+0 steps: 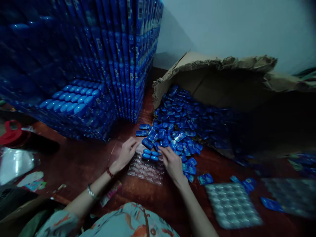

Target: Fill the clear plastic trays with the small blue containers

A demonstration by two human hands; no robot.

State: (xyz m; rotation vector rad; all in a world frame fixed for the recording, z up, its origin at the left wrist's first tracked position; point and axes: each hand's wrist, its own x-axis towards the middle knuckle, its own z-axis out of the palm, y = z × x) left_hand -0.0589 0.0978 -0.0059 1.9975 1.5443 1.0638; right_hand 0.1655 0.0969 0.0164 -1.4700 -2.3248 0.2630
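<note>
Currently left hand [128,149] and right hand [171,162] flank blue packets [146,156] on clear tray [146,171], can't tell either grip; barcoded stack [124,65] beyond tray, lettering illegible.

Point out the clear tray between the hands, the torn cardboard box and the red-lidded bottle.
Clear tray [146,171]: head view, on its bare moulded surface.
Torn cardboard box [207,79]: head view, on its shadowed inner wall.
Red-lidded bottle [33,142]: head view, on its dark body.
</note>
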